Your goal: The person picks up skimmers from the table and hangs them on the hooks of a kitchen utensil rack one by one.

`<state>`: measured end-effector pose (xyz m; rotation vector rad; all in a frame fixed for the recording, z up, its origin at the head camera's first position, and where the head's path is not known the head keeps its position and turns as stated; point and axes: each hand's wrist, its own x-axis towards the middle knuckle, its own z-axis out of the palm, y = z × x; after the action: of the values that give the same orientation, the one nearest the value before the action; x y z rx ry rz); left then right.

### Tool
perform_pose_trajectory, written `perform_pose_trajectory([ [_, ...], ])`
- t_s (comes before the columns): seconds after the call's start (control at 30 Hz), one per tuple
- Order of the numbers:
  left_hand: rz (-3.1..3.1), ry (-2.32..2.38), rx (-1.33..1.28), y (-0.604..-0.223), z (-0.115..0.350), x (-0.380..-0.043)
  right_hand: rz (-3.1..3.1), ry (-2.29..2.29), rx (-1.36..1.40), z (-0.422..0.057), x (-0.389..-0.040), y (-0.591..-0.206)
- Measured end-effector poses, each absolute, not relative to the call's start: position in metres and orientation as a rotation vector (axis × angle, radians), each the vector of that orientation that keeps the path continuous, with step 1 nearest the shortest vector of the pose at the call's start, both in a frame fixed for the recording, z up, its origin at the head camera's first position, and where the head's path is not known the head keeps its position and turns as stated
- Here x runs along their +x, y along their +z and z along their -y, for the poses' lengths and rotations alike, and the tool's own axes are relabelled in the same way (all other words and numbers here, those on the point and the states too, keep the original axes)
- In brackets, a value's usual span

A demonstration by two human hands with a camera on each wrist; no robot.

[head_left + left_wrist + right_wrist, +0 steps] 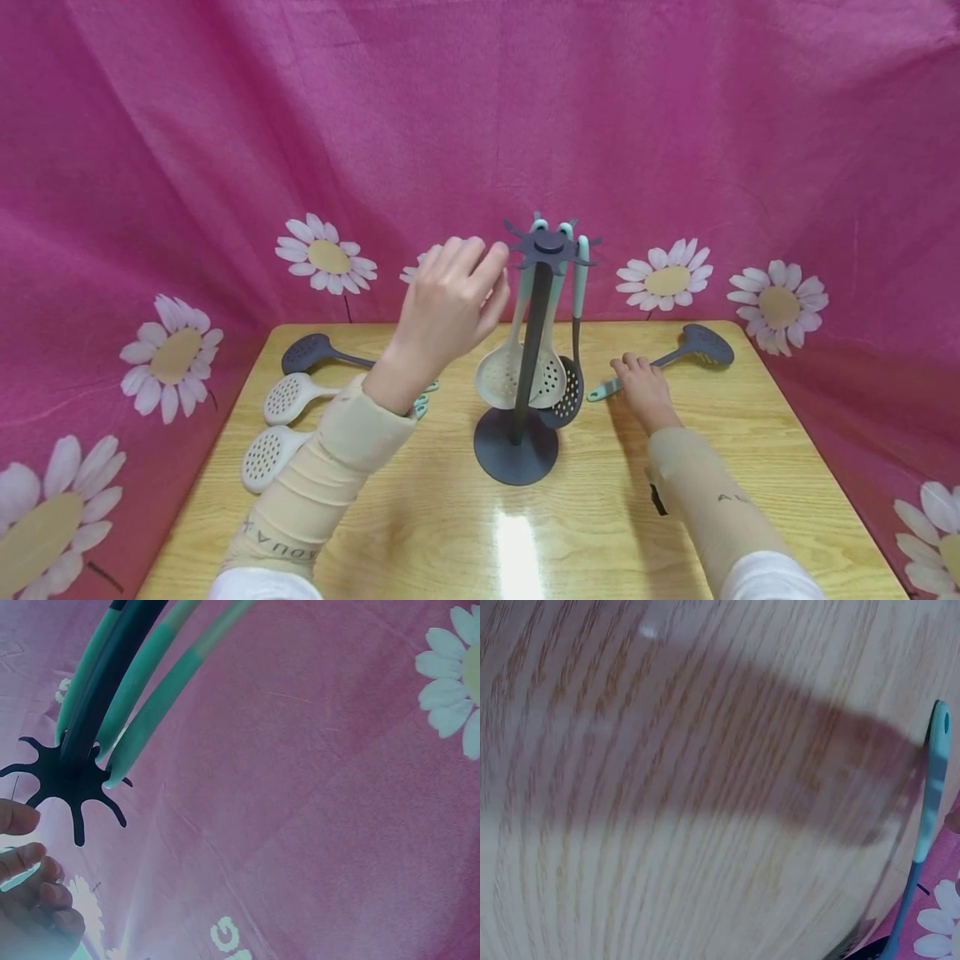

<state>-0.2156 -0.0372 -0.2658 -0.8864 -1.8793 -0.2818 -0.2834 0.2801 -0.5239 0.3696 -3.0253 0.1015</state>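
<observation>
A dark utensil rack with a round base stands mid-table, its top ringed by curved hooks. Hanging from it are a pale skimmer, a second pale skimmer and a dark skimmer, all with mint handles. My left hand is raised just left of the hooks, fingers loosely bent and holding nothing; in the left wrist view its fingertips are beside the dark hook ring. At the right, my right hand hovers over the mint handle of a dark slotted spoon, fingertips close to the handle.
On the left side of the wooden table lie a dark slotted utensil, a pale skimmer and another pale skimmer, handles pointing right beneath my left arm. A pink curtain with daisies surrounds the table's back and sides.
</observation>
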Motion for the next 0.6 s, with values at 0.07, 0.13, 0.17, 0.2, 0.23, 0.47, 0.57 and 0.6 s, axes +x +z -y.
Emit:
perform_pose_trajectory([
  [0.07, 1.890, -0.253, -0.882, -0.264, 0.036, -0.216, 3.035, 0.082, 0.376, -0.280, -0.284, -0.527],
  [0.13, 1.899, -0.222, -0.888, -0.262, 0.034, -0.217, 3.045, 0.066, 0.387, -0.279, -0.284, -0.530],
  [0.17, 1.901, -0.204, -0.892, -0.261, 0.033, -0.217, 3.052, 0.067, 0.389, -0.279, -0.284, -0.531],
  [0.2, 1.901, -0.189, -0.899, -0.261, 0.032, -0.217, 3.052, 0.061, 0.392, -0.279, -0.284, -0.532],
  [0.23, 1.901, -0.177, -0.907, -0.260, 0.031, -0.217, 3.054, 0.060, 0.391, -0.279, -0.284, -0.533],
  [0.47, 1.860, -0.128, -0.923, -0.259, 0.024, -0.219, 3.055, 0.016, 0.389, -0.274, -0.284, -0.539],
  [0.57, 1.841, -0.074, -0.911, -0.259, 0.022, -0.220, 3.069, -0.014, 0.382, -0.273, -0.284, -0.542],
  [0.6, 1.834, -0.050, -0.906, -0.260, 0.021, -0.220, 3.077, -0.017, 0.377, -0.272, -0.284, -0.543],
])
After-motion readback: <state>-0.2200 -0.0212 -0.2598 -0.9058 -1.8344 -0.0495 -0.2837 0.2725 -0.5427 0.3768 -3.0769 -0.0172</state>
